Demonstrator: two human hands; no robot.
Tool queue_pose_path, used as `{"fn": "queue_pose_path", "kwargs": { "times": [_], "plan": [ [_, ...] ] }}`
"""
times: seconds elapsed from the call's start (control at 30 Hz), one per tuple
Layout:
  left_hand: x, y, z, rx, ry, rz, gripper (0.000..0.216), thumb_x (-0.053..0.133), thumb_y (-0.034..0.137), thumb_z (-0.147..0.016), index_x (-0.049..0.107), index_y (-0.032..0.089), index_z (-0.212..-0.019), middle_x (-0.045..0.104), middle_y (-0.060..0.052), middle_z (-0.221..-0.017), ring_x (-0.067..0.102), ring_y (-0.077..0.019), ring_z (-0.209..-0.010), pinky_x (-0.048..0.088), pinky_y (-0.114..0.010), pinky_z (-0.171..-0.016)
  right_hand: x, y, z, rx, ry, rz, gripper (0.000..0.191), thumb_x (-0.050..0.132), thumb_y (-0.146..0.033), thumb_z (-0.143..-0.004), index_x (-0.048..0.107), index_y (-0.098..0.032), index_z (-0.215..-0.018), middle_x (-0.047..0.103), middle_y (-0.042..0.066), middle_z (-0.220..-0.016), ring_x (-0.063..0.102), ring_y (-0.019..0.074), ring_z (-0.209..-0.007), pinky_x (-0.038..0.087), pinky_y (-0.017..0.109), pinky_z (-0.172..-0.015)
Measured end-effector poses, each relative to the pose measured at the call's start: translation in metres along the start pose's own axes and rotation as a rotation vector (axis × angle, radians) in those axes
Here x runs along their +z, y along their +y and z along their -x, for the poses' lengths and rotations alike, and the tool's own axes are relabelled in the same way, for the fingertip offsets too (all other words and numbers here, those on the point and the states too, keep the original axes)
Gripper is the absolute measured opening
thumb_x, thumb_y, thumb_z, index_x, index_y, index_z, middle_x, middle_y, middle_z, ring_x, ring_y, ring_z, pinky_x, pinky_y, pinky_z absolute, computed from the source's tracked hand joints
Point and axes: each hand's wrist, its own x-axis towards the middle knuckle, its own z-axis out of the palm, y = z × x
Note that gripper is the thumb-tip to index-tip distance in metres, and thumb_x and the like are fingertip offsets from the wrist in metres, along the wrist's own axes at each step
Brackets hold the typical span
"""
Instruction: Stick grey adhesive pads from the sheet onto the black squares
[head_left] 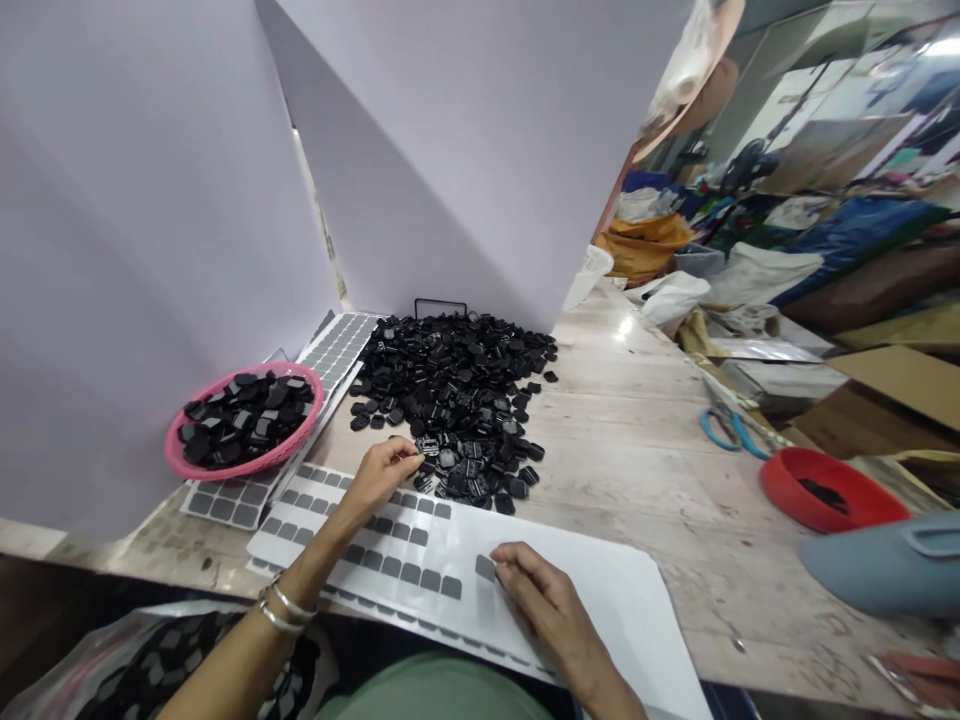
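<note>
Just beyond left hand (pixel 381 477); black pieces (pixel 457 372)

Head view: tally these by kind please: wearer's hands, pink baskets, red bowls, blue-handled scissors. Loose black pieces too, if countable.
Hands: 2 (left hand, right hand)
Pink basket: 1
Red bowl: 1
Blue-handled scissors: 1
Total: 5
Black pieces: left out; heaped and overlapping, too many to count.
</note>
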Motion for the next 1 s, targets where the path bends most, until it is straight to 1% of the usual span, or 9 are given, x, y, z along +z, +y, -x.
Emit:
{"fn": "queue_pose_path", "kwargs": {
  "times": [0.07,0.13,0.2,0.27,0.37,0.5,0.63,0.77,1.0],
  "plan": [
    [0.006,0.006,0.015,-0.036,-0.027,0.121,0.030,0.055,0.046,-0.080,0.057,0.017,-0.084,0.045,0.005,-0.055,0.040,-0.0090,-0.049,0.031,-0.021,-0.048,0.003,0.006,-0.001,0.026,-0.009,-0.036,0.041,0.049,-0.054,-0.088,0.059,-0.020,-0.107,0.038,-0.005,-0.059,0.033,0.0108,-0.050,0.026,0.023,-0.047],
    [0.017,0.009,0.031,-0.102,-0.082,0.300,0.032,0.062,0.046,-0.077,0.058,0.016,-0.086,0.047,0.005,-0.057,0.040,-0.0073,-0.049,0.029,-0.019,-0.047,0.007,0.008,-0.003,0.040,-0.022,-0.060,0.047,0.051,-0.055,-0.087,0.055,-0.019,-0.118,0.039,-0.005,-0.062,0.035,0.0110,-0.051,0.027,0.023,-0.047],
    [0.031,0.009,0.046,-0.187,-0.186,0.487,0.034,0.070,0.044,-0.072,0.060,0.015,-0.084,0.048,0.005,-0.058,0.038,-0.0055,-0.048,0.027,-0.018,-0.045,0.012,0.006,-0.003,0.032,-0.048,-0.087,0.050,0.052,-0.054,-0.087,0.052,-0.019,-0.123,0.041,-0.005,-0.066,0.037,0.0111,-0.054,0.029,0.023,-0.049],
    [0.045,0.007,0.057,-0.220,-0.289,0.569,0.035,0.074,0.043,-0.069,0.062,0.013,-0.082,0.050,0.004,-0.058,0.037,-0.0042,-0.046,0.026,-0.018,-0.044,0.016,0.001,-0.003,0.009,-0.084,-0.112,0.049,0.053,-0.052,-0.087,0.052,-0.018,-0.123,0.042,-0.004,-0.069,0.038,0.0109,-0.055,0.030,0.023,-0.050],
    [0.058,0.005,0.064,-0.188,-0.353,0.574,0.035,0.075,0.042,-0.069,0.064,0.012,-0.081,0.048,0.004,-0.054,0.034,-0.0031,-0.044,0.024,-0.018,-0.043,0.018,-0.008,0.000,-0.005,-0.132,-0.140,0.044,0.053,-0.051,-0.087,0.054,-0.018,-0.117,0.042,-0.005,-0.068,0.036,0.0097,-0.053,0.028,0.022,-0.049],
    [0.059,0.010,0.059,-0.184,-0.395,0.600,0.035,0.073,0.044,-0.070,0.062,0.013,-0.081,0.041,0.008,-0.045,0.029,-0.0029,-0.038,0.020,-0.018,-0.037,0.013,-0.010,0.003,-0.011,-0.132,-0.175,0.041,0.053,-0.050,-0.088,0.056,-0.017,-0.113,0.037,-0.006,-0.064,0.032,0.0079,-0.049,0.025,0.021,-0.045],
    [0.058,0.017,0.055,-0.137,-0.413,0.592,0.037,0.067,0.048,-0.075,0.059,0.013,-0.081,0.048,0.005,-0.050,0.038,-0.0037,-0.038,0.026,-0.016,-0.038,0.010,-0.006,0.002,-0.041,-0.095,-0.188,0.048,0.054,-0.052,-0.087,0.054,-0.017,-0.119,0.038,-0.005,-0.065,0.033,0.0076,-0.048,0.026,0.021,-0.044],
    [0.061,0.021,0.058,-0.201,-0.441,0.568,0.039,0.066,0.050,-0.075,0.059,0.014,-0.087,0.055,0.003,-0.060,0.043,-0.0037,-0.040,0.030,-0.016,-0.039,0.010,-0.004,0.001,-0.063,-0.087,-0.138,0.051,0.054,-0.051,-0.088,0.051,-0.017,-0.126,0.038,-0.004,-0.066,0.034,0.0090,-0.051,0.028,0.022,-0.046],
    [0.064,0.023,0.063,-0.245,-0.464,0.514,0.041,0.070,0.049,-0.072,0.060,0.013,-0.090,0.054,0.002,-0.065,0.039,-0.0040,-0.045,0.029,-0.017,-0.041,0.010,-0.007,0.003,-0.137,-0.088,0.007,0.044,0.050,-0.047,-0.090,0.054,-0.020,-0.125,0.039,-0.003,-0.069,0.037,0.0132,-0.061,0.030,0.025,-0.056]
  ]
}}
